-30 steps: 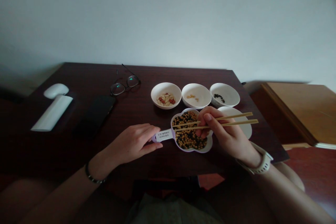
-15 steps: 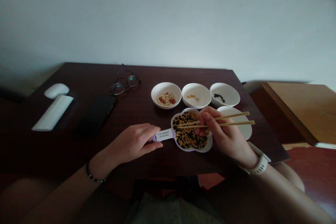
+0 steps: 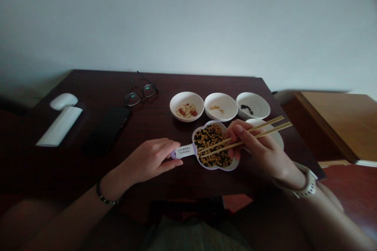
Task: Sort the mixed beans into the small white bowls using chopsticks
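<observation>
My left hand (image 3: 154, 159) grips the labelled handle of a flower-shaped bowl (image 3: 236, 164) with a purple rim. Yellow and black beans (image 3: 209, 138) fill this bowl. In my right hand (image 3: 255, 145) is a pair of wooden chopsticks (image 3: 272, 128); their slightly parted tips reach the beans near the handle side, and I cannot make out a bean between them. Behind stand three white bowls: one with pale and reddish pieces (image 3: 187, 111), a middle one with a few yellow beans (image 3: 216, 108), and a right one with several black beans (image 3: 246, 109).
Partly behind my right hand is another white dish (image 3: 278, 137). Eyeglasses (image 3: 141, 96), a dark flat object (image 3: 107, 127) and a white device (image 3: 60, 125) lie on the left of the dark table (image 3: 97, 82). A wooden cabinet (image 3: 338, 121) stands to the right.
My right hand has moved slightly right and toward me, and the chopsticks slope more steeply, their tips lower in the beans. My left hand and the bowl stay nearly in place.
</observation>
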`<state>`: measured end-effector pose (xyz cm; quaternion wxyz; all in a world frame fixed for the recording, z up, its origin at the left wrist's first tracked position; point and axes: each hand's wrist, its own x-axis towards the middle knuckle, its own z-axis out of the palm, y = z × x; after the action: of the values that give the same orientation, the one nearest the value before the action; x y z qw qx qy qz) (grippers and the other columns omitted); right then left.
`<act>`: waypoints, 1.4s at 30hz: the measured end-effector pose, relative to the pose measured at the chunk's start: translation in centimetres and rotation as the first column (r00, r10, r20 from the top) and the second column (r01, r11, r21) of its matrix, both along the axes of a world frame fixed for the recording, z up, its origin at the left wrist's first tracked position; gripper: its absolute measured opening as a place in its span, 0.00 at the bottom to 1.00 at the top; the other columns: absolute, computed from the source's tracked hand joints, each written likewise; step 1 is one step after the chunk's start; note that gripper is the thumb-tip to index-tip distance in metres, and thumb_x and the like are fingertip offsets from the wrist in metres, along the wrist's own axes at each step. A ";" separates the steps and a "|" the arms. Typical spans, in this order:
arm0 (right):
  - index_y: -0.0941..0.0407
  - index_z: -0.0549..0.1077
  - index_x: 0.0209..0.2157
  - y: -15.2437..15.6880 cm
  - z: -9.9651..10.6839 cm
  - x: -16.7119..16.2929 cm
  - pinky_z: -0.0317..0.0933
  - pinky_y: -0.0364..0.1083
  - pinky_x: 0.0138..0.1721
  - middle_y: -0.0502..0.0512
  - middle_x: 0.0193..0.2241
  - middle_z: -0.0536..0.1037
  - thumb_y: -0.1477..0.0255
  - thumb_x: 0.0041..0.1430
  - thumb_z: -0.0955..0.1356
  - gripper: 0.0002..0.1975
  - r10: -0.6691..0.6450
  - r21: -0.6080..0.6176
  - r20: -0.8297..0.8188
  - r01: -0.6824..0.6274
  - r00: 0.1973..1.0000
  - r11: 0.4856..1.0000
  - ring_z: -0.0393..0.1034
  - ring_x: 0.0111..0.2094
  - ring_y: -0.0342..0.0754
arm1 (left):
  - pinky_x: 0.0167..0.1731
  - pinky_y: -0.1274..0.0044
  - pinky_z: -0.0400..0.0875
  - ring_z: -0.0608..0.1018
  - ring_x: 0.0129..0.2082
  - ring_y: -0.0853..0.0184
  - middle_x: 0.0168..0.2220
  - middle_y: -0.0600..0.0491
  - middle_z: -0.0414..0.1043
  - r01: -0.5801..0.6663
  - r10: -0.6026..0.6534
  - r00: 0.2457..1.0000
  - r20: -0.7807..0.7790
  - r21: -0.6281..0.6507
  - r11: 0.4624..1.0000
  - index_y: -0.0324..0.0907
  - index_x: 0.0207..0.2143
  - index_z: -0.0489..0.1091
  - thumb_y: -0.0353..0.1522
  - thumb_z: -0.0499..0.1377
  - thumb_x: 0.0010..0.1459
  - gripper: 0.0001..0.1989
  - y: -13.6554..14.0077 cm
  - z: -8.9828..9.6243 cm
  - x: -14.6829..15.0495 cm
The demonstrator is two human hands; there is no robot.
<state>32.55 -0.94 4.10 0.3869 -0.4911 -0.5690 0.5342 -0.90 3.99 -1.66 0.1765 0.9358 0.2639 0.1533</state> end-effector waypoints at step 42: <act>0.53 0.72 0.34 -0.2 0.6 0.9 0.65 0.45 0.26 0.52 0.24 0.78 0.54 0.79 0.65 0.21 -0.056 0.031 -0.035 0.057 0.998 0.998 0.71 0.24 0.46 | 0.37 0.72 0.69 0.80 0.36 0.62 0.38 0.51 0.77 0.005 -0.005 1.000 0.002 0.011 1.000 0.41 0.51 0.71 0.43 0.57 0.78 0.15 -0.1 -0.1 0.0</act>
<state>33.46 -1.12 4.69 0.4195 -0.4915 -0.5566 0.5221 -0.89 3.91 -1.77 0.1720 0.9373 0.2606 0.1551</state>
